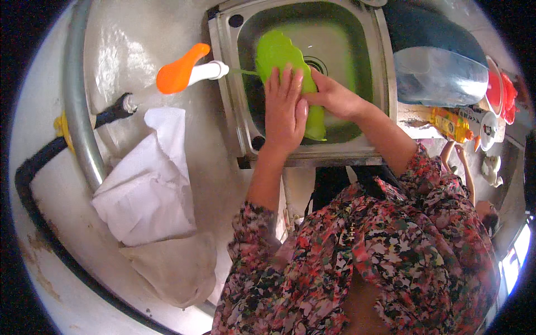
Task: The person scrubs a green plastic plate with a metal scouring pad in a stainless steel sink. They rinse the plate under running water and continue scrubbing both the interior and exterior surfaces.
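Observation:
A bright green plastic tray or dish with a scalloped edge (278, 48) is tilted inside a stainless steel sink (347, 37). My right hand (337, 94) grips it by its right edge, thumb across the near side. Laid over its face is my left hand (284, 109), fingers stretched out and wet-looking. A white tap with an orange handle (178, 77) reaches in from the left. From its spout a thin stream of water (245, 72) runs to the green piece. Part of the drain (316, 65) shows behind it; the palms hide its middle.
A white cloth (146, 192) hangs at left by a grey pipe (79, 83). Right of the sink stand a large clear plastic container (439, 75), a yellow bottle (450, 124) and a white lidded tub (489, 130). Farther right, another person's arms (458, 157) are visible.

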Demonstrator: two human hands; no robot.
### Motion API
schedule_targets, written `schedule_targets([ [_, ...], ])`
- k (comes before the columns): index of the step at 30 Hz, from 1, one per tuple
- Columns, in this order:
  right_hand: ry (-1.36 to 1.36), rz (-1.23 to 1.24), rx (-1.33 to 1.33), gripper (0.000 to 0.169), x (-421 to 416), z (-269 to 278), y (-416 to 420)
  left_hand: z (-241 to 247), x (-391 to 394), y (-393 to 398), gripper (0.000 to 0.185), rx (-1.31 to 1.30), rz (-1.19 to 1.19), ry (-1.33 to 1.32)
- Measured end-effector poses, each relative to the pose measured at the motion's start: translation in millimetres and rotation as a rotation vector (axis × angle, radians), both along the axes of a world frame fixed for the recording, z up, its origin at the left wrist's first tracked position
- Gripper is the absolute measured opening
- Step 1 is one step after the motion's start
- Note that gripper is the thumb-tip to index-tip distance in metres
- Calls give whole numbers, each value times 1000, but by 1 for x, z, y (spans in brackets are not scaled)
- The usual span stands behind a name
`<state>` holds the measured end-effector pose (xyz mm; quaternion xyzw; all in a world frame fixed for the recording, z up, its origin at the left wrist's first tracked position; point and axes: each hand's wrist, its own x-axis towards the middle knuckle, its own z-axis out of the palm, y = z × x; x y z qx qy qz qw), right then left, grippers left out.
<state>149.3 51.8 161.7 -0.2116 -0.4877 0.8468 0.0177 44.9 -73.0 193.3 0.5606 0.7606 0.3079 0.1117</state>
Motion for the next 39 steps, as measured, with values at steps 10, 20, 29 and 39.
schedule_targets([
  [10, 34, 256, 131, 63, -10, 1, 4, -15, -28, 35, 36, -15, 47, 34],
  [20, -40, 473, -191, 59, 17, 29, 54, -68, -123, -4, 40, -255, 458, -912],
  [29, 1, 356, 602, 36, -36, -18, 117, -32, -51, -69, 34, 104, 595, -1171],
  [39, -3, -109, 1509, 59, -72, 22, -50, -16, 8, -46, 30, 229, 834, -870],
])
